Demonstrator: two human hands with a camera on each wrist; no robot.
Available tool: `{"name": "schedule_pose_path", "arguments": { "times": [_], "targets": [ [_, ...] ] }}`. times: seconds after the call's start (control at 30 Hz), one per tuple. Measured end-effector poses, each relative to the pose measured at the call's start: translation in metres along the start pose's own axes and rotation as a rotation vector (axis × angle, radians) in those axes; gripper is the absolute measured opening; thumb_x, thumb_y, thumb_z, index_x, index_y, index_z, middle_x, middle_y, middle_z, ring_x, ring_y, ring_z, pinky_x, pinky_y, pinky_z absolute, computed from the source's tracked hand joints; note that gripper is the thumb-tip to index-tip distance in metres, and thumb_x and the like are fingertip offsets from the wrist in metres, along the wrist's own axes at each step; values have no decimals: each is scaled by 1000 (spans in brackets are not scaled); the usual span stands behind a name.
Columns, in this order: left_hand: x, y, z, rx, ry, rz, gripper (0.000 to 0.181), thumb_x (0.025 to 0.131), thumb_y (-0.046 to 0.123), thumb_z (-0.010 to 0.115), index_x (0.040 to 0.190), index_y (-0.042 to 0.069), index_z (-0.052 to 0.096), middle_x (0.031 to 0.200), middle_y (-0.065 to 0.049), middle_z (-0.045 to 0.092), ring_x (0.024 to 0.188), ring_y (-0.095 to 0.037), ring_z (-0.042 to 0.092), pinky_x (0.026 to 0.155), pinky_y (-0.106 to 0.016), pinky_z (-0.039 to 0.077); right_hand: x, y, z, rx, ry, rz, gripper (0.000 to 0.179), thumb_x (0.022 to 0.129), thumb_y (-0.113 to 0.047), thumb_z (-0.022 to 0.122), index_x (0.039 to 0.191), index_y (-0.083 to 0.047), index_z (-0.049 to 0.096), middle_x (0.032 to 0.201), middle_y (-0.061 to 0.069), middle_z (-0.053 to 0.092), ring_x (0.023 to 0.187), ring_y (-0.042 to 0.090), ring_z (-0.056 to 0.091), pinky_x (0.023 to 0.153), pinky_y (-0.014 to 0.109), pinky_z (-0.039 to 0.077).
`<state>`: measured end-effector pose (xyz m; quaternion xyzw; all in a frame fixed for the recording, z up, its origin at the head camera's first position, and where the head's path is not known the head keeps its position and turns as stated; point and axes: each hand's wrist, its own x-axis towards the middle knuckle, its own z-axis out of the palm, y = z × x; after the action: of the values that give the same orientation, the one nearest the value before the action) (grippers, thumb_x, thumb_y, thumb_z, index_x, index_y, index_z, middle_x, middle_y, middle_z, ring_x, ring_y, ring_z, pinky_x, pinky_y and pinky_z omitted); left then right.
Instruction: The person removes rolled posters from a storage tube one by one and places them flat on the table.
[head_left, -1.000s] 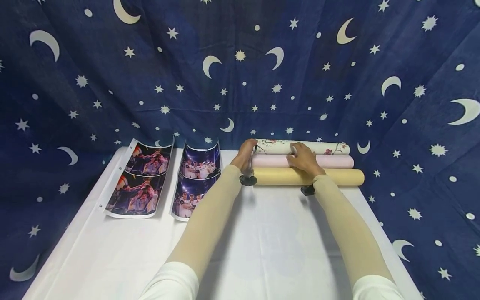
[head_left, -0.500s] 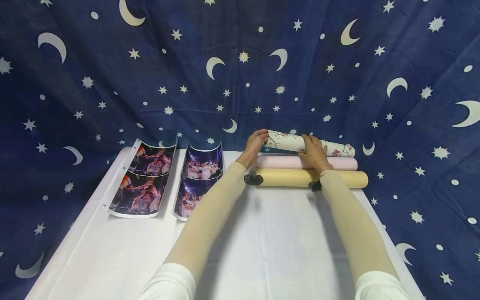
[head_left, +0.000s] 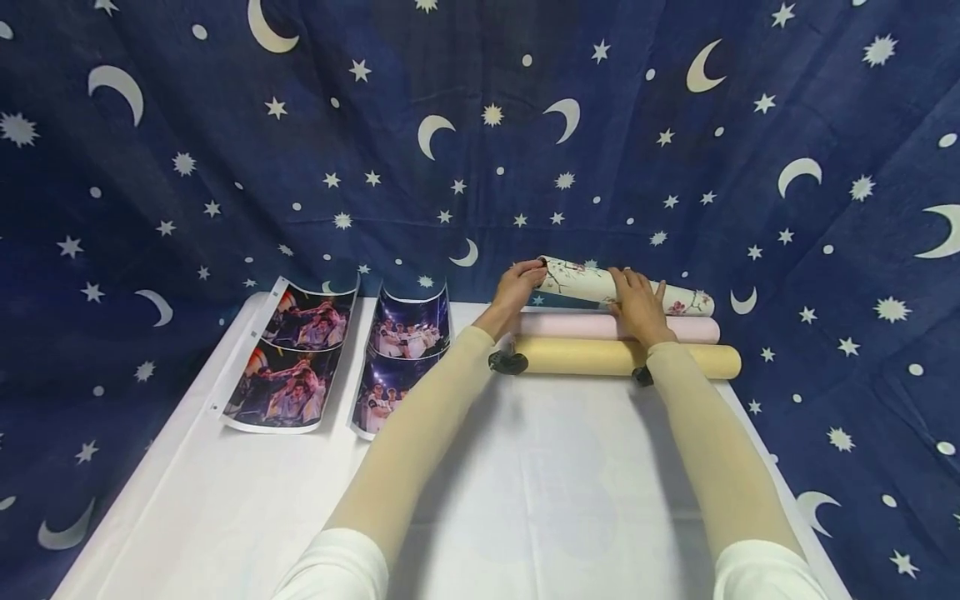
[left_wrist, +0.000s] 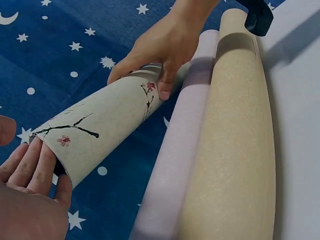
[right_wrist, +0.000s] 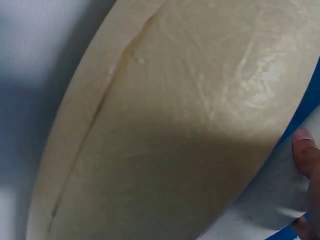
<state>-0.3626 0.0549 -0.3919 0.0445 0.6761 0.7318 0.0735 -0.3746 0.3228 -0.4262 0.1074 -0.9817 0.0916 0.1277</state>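
Observation:
A white wallpaper roll printed with dark branches and red blossoms slants at the back of the table, its left end raised and its right end lower. My left hand holds the raised end; in the left wrist view its fingers lie at the roll's open rim. Around the roll's middle, my right hand grips with the thumb on the near side. Just in front lie a pink roll and a yellow roll, side by side. The yellow roll fills most of the right wrist view.
Two curled photo sheets lie at the back left of the white-covered table. Behind and on both sides hangs a dark blue cloth with moons and stars. Black wrist camera mounts sit close over the yellow roll.
The blossom roll's left end has been lifted away from beside the pink roll, so the roll now slants. Both hands moved slightly right with it, and the right hand closed round its middle.

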Motion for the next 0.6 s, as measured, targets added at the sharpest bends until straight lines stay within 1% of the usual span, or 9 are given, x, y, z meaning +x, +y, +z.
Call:
{"name": "schedule_pose_path", "arguments": {
  "times": [0.1, 0.23, 0.4, 0.6],
  "targets": [
    [-2, 1, -3, 12, -6, 15, 36, 100, 24, 56, 134, 13, 59, 139, -6, 58, 133, -23, 51, 114, -39, 39, 0, -2, -3, -31, 38, -32, 75, 89, -13, 71, 151, -13, 30, 149, 25, 37, 139, 48, 30, 108, 80, 7],
    [-4, 3, -9, 23, 9, 10, 36, 100, 23, 56, 135, 12, 59, 142, -6, 56, 135, -23, 49, 115, -39, 38, 2, -9, -10, -60, 76, -73, 73, 89, -12, 72, 150, -16, 32, 145, 23, 40, 138, 48, 32, 109, 80, 6],
    [-9, 7, -18, 68, 2, -8, 41, 102, 26, 53, 140, 11, 54, 145, -8, 54, 137, -22, 48, 116, -38, 36, -1, -19, -19, -77, 86, -109, 72, 90, -16, 71, 151, -19, 33, 144, 23, 39, 139, 46, 30, 110, 79, 4],
    [-18, 8, -25, 100, -6, -1, 43, 103, 25, 51, 142, 8, 51, 146, -10, 52, 138, -23, 47, 116, -37, 37, -9, -29, -28, -97, 94, -135, 72, 89, -18, 71, 150, -21, 34, 142, 24, 39, 136, 48, 32, 109, 79, 7]
  ]
}}
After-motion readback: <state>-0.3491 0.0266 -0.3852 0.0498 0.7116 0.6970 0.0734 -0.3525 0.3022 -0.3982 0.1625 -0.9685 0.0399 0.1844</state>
